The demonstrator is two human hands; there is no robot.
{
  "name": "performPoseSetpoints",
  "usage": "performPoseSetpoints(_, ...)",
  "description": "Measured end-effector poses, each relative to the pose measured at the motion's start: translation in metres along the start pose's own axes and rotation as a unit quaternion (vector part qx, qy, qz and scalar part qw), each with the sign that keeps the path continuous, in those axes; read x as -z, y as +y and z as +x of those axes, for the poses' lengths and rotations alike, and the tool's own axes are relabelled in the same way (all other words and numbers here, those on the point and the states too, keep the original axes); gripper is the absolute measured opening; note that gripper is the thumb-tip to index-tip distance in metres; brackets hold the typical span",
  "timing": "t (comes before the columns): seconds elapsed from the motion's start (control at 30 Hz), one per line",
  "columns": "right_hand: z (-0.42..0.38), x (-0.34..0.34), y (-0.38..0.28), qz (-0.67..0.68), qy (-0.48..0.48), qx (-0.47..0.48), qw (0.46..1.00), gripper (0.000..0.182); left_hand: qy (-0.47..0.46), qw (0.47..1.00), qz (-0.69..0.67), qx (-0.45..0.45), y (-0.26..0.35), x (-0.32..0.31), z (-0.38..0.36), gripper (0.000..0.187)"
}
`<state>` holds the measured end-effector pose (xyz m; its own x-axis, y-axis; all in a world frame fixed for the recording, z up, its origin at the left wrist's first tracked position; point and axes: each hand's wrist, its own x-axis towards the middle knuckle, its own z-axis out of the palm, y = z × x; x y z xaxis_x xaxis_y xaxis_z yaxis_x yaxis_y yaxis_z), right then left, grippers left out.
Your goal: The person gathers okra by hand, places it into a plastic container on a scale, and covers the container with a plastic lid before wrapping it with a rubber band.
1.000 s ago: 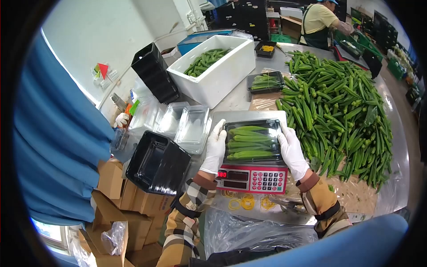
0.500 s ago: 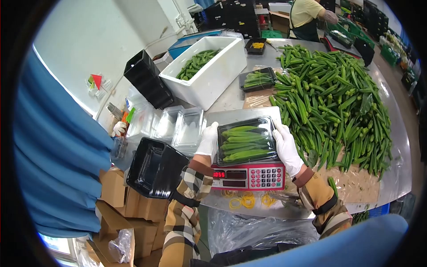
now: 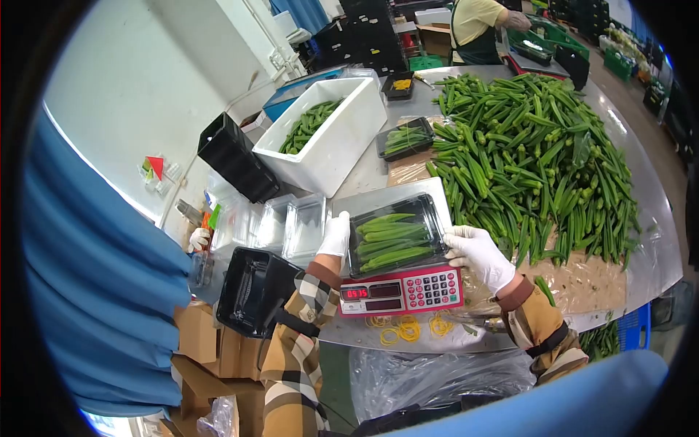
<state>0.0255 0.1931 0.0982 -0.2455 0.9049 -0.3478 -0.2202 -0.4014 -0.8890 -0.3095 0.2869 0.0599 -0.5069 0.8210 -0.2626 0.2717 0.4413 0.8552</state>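
Note:
A black tray [image 3: 354,251] with green okra [image 3: 394,239] under a clear lid lies on the steel pan of a red scale [image 3: 402,291]. The scale's red display is lit. My left hand [image 3: 335,237], in a white glove, is closed on the tray's left edge. At the tray's right edge is my right hand [image 3: 477,255], also gloved, its fingers pinched on the lid's rim. Yellow rubber bands [image 3: 409,329] lie in front of the scale.
A large okra heap [image 3: 539,160] covers the right side. A white foam box [image 3: 328,146] of okra, clear lids [image 3: 302,226] and empty black trays [image 3: 251,291] stand left. A second okra tray [image 3: 405,139] sits behind the scale. A co-worker [image 3: 477,33] stands at the far end.
The tray has tilted slightly and moved a little left with my hands. My right hand has shifted down to the tray's lower right edge. The display reading has changed. The camera view has shifted.

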Motion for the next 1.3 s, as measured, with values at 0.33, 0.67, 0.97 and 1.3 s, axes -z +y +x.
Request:
performPoseSetpoints(0.33,0.004,-0.003,0.024,0.181,-0.050,0.029,0.982,0.027,0.015,1.000,0.010,-0.009,-0.006,-0.003,0.007,0.050)
performPoseSetpoints(0.67,0.006,-0.001,0.039,0.236,-0.069,0.068,0.967,0.029,-0.079,0.985,-0.150,-0.036,-0.011,0.042,-0.058,0.025)
performPoseSetpoints(0.97,0.007,-0.001,0.037,0.231,-0.084,0.069,0.967,0.032,-0.184,0.861,-0.473,0.040,-0.051,0.054,-0.181,0.030)
performPoseSetpoints(1.3,-0.004,0.022,0.034,0.276,-0.158,0.068,0.946,0.039,-0.273,0.732,-0.622,0.056,-0.074,0.024,-0.188,0.024)
